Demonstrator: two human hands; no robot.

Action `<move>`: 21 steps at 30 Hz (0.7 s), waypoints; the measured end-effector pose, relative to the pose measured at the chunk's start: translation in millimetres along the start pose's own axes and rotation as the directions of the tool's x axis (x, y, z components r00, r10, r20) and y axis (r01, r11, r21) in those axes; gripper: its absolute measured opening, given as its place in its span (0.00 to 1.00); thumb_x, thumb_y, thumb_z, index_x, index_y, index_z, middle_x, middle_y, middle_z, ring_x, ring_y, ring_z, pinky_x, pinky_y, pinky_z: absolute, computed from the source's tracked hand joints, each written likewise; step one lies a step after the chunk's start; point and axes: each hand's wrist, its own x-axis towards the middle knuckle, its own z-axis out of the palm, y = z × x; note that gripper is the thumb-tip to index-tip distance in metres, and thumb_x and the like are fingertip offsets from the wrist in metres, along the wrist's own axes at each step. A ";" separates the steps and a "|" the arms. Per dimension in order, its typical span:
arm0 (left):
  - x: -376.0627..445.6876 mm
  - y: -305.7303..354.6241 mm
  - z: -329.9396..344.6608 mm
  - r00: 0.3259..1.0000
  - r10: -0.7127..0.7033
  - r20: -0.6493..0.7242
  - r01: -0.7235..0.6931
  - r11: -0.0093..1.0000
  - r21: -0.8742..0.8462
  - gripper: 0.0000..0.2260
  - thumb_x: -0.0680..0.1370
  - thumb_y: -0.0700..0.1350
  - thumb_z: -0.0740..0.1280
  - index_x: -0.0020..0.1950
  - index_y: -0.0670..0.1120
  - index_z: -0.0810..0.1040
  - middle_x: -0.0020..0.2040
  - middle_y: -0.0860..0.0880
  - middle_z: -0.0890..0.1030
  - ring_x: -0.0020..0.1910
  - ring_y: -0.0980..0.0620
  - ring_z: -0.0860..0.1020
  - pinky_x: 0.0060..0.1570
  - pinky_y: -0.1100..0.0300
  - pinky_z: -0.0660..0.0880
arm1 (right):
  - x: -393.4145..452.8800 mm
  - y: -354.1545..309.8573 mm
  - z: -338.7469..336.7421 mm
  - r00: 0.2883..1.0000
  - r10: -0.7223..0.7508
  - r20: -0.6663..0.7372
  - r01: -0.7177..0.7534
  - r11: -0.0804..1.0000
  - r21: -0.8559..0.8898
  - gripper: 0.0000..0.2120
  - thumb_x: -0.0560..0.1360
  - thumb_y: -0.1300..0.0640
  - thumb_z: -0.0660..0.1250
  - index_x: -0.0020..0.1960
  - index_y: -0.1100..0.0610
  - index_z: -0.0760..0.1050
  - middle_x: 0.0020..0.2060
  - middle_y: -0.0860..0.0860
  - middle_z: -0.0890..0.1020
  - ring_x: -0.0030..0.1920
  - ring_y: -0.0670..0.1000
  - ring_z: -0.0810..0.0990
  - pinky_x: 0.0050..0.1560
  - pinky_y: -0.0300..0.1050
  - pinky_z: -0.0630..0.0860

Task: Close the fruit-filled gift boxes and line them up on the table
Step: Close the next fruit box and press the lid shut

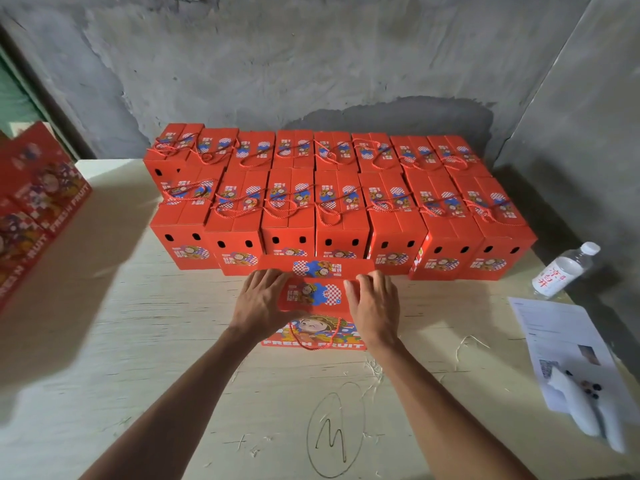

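Gift box (313,299) at the table's (138,341) centre: our left hand (261,301) and right hand (375,306) press its flaps flat, fingers extended; next, we judge, aligning it with rows (332,202) at twelve o'clock.

Your left hand (261,299) and right hand (375,304) cover both ends of the near gift box (313,296), hiding its contents. The box stack (38,206) at far left is blurred and cut off. The paper sheet's (557,341) print is unreadable.
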 end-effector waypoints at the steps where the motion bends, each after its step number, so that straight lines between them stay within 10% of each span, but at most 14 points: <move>1: 0.3 -0.4 0.7 1.000 0.002 -0.002 -0.002 1.000 0.009 0.40 0.67 0.76 0.66 0.68 0.49 0.78 0.62 0.50 0.79 0.61 0.46 0.75 0.65 0.48 0.72 | 0.5 0.5 1.2 1.000 0.002 -0.002 -0.002 1.000 -0.009 0.19 0.83 0.43 0.63 0.51 0.58 0.81 0.45 0.53 0.80 0.46 0.53 0.76 0.49 0.50 0.76; 21: 21.1 14.6 13.8 0.987 0.025 0.157 -0.046 0.990 0.133 0.47 0.64 0.80 0.65 0.73 0.51 0.72 0.64 0.51 0.73 0.61 0.48 0.70 0.65 0.49 0.69 | 15.4 -23.6 13.9 0.991 -0.128 0.042 0.126 0.991 0.037 0.09 0.82 0.54 0.64 0.47 0.58 0.78 0.43 0.52 0.78 0.44 0.54 0.74 0.46 0.53 0.74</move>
